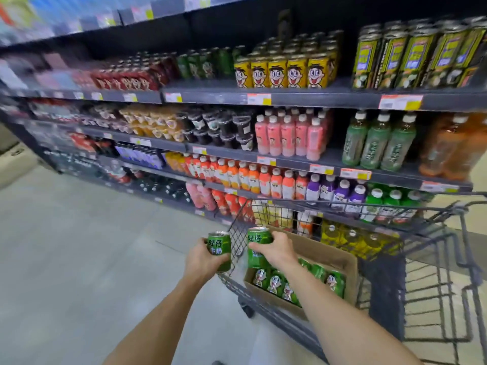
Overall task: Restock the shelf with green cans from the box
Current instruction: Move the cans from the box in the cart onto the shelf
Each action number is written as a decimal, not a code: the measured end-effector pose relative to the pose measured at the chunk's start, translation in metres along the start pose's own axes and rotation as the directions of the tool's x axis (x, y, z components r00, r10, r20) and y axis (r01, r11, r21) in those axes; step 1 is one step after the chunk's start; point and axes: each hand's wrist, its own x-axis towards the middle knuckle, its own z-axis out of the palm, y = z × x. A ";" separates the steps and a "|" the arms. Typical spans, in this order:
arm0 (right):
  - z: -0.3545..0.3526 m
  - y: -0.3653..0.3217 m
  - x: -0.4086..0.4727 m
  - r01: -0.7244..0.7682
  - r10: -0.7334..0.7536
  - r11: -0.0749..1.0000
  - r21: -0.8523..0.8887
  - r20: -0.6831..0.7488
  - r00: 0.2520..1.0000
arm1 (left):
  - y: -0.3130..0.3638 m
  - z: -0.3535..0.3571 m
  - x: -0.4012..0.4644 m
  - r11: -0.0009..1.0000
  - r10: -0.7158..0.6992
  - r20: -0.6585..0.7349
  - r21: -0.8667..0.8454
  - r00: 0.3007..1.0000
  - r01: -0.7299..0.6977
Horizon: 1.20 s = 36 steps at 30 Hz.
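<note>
Left hand (201, 260): fingers wrapped around green can (220, 250) | Right hand (279, 250): fingers curled over second can (258, 247), above cardboard box (329, 255)

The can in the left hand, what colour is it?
Green can, white lettering; head view.

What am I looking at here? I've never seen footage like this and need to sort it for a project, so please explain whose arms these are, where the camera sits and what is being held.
There is no machine here: a person wears a wide-angle camera on the head, looking forward and down, so the arms are their own. The left hand grips one green can. The right hand grips a second green can above a cardboard box that holds more of them. The box sits in a shopping cart. Behind stand store shelves of drinks, with matching green cans on shelf in the upper row.
</note>
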 end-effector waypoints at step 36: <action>0.279 -0.293 0.202 0.286 -0.268 0.954 0.086 -0.175 0.947 | -0.085 -0.291 0.349 0.960 0.257 -0.149 -0.079 0.955 -0.270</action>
